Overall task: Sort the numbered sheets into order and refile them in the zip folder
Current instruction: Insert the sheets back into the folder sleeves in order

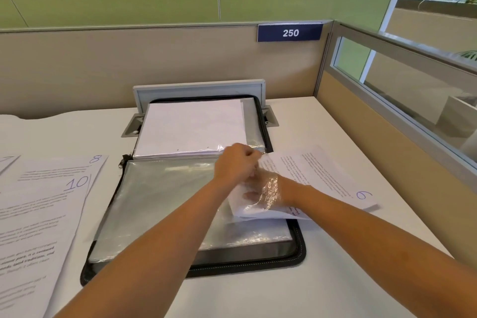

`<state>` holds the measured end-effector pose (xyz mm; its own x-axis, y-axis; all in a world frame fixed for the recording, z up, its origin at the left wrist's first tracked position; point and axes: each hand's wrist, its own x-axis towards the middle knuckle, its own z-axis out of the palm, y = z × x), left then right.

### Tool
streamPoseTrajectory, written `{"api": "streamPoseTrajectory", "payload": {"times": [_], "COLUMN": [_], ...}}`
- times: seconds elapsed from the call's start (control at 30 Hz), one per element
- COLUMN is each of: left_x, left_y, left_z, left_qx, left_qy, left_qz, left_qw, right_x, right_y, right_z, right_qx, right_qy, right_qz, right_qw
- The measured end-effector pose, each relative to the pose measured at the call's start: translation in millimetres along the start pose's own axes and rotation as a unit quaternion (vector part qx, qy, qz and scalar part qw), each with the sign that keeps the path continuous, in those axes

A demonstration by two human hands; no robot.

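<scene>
A: Containers on the desk, and contents?

B: Logging one black zip folder [296,253], spread open flat on the white desk [335,279], zipper pull [121,162] at the left end of the hinge. In the far half, carries a stack of filled pockets [191,126], plain white paper uppermost. In the near half, carries clear plastic pockets [160,201]; no paper discernible in the top one.

A: Look and position of the numbered sheets?

B: Finding sheet 6 [322,175] at the folder's right edge, printed text face up, numeral handwritten in blue at one corner. Sits partly inside a crinkled clear sleeve [247,204], numbered end jutting out over the desk. Finding sheet 10 [38,214] and sheet 8 [59,170] loose on the desk left of the folder, overlapping, 10 on top, same blue numerals.

A: Hands?

B: Recording the left hand [235,165] as curled tight, pinching the sleeve's far edge. Recording the right hand [260,188] as pushed inside that sleeve to the wrist, against sheet 6, seen only through glossy plastic. Cannot tell how far open.
</scene>
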<state>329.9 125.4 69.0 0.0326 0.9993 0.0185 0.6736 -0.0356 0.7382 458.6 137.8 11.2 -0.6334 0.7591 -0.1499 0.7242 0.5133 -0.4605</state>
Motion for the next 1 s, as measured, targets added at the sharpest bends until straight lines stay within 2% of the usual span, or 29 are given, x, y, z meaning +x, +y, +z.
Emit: {"api": "streamPoseTrajectory", "payload": {"times": [0.1,0.17,0.23,0.3,0.37,0.5,0.6,0.7,0.77,0.9,1.0], "left_x": [-2.3,-7.8,-15.2,-23.2,-29.8,-42.3,-45.5,-46.1,-47.1,-49.6,-50.2], "left_y": [-44.1,-81.7,-115.2,-138.6,-152.8,-163.1,-167.5,-168.4,-169.4,-170.1,-171.4], "left_z": [-25.9,-39.2,-47.6,-52.5,-53.9,-46.9,-42.6,-41.8,-42.1,-39.9,-39.9], "left_qx": [0.048,0.087,0.117,0.166,0.195,0.209,0.219,0.218,0.22,0.235,0.247], "left_qy": [0.137,0.181,0.183,0.175,0.171,0.169,0.166,0.157,0.15,0.136,0.135], "left_qz": [-0.018,-0.023,-0.009,-0.012,-0.017,-0.002,-0.003,-0.007,-0.013,-0.021,-0.022], "left_qw": [0.989,0.979,0.976,0.97,0.966,0.963,0.962,0.963,0.964,0.962,0.959], "right_x": [13.9,23.3,31.6,36.1,40.8,48.9,45.1,40.9,47.2,62.3,57.4], "right_y": [12.8,22.9,24.9,14.9,5.4,-8.1,-13.2,-16.5,-12.8,-9.0,-11.1], "right_z": [2.3,4.1,5.8,4.5,8.5,10.3,8.5,10.1,12.4,16.8,18.9], "right_qx": [-0.083,-0.19,-0.265,-0.274,-0.257,-0.152,-0.177,-0.267,-0.264,-0.232,-0.225], "right_qy": [0.05,0.032,-0.025,-0.056,-0.038,-0.001,-0.045,-0.08,-0.091,-0.053,-0.038], "right_qz": [-0.08,-0.104,-0.082,-0.048,-0.005,0.076,0.009,-0.088,-0.057,0.051,0.04], "right_qw": [0.992,0.976,0.96,0.959,0.966,0.985,0.983,0.956,0.958,0.97,0.973]}}
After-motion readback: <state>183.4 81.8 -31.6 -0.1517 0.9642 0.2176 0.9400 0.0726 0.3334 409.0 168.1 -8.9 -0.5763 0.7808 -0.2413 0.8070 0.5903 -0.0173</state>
